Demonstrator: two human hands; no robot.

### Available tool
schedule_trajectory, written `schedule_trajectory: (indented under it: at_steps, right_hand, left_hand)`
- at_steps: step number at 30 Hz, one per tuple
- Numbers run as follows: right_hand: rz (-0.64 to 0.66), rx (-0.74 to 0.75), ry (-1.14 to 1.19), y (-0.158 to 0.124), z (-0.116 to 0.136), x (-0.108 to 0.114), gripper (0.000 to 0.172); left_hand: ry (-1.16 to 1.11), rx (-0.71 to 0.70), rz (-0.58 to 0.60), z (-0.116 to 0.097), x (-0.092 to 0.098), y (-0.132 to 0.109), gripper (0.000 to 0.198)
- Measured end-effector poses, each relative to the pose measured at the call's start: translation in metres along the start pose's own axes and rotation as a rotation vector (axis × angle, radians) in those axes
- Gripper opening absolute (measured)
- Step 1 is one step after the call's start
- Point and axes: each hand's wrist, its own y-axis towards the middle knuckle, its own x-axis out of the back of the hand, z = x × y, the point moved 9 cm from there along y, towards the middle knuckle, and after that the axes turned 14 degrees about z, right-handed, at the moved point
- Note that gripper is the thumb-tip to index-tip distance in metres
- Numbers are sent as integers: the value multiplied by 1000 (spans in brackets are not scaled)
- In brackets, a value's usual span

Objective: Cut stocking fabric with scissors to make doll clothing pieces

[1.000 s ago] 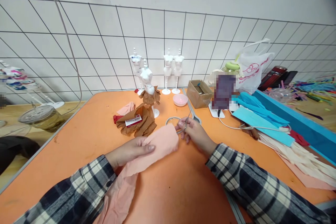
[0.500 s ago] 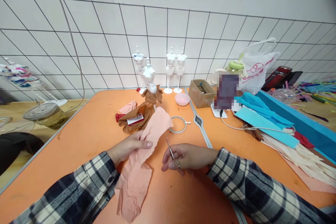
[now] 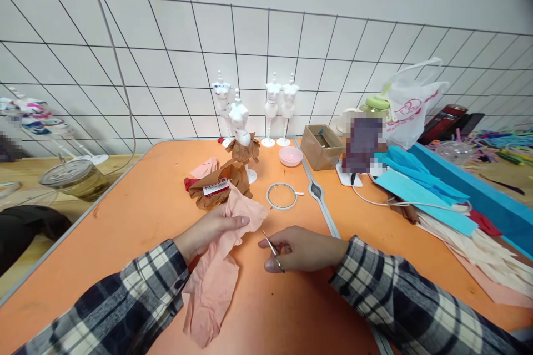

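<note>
Crumpled pink crepe paper [image 3: 214, 288] hangs from my left hand [image 3: 208, 231], whose thumb pinches it near its upper part. Its top end folds over toward the right. My right hand [image 3: 302, 249] is closed on small scissors [image 3: 272, 249], their tips pointing up and left, a short way from the paper's edge. Behind the paper lies brown crumpled paper [image 3: 239, 178] with a white-and-red labelled packet [image 3: 215, 187] on it. A small white dress form [image 3: 239, 116] stands behind, with brown paper gathered round its lower part.
On the orange table [image 3: 137, 222] lie a ring-shaped tape [image 3: 268, 198], a pink bowl [image 3: 290, 156] and a cardboard box [image 3: 322, 147]. More dress forms [image 3: 272, 101] stand by the tiled wall. Blue and cream paper sheets [image 3: 470, 238] are stacked at the right, crossed by a white cable.
The pink paper's top end has dropped and folded over to the right. My right hand and the scissors have shifted slightly, and the scissors are tilted further left. The view has moved slightly.
</note>
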Motion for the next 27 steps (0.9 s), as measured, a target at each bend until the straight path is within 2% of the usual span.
schedule_trajectory:
  at_steps: [3, 7, 12, 14, 17, 21, 23, 27]
  right_hand:
    - [75, -24, 76, 1, -4, -6, 58]
    - [148, 17, 159, 1, 5, -15, 46]
    - [184, -2, 224, 4, 5, -21, 51]
    - [169, 0, 259, 8, 2, -21, 53]
    - [77, 8, 285, 13, -4, -17, 54]
    - [19, 27, 216, 16, -3, -14, 44]
    - [29, 20, 171, 15, -1, -15, 42]
    - [2, -17, 140, 11, 0, -10, 41]
  left_hand:
    - [8, 47, 2, 2, -3, 2, 26]
    - [55, 51, 29, 0, -9, 5, 27]
    - [75, 52, 60, 1, -10, 3, 29]
    - [67, 60, 94, 2, -9, 2, 31]
    - [88, 40, 117, -1, -8, 1, 32]
    - [120, 36, 193, -2, -23, 3, 31]
    - [118, -19, 151, -6, -24, 4, 32]
    - [82, -159, -108, -14, -2, 1, 33]
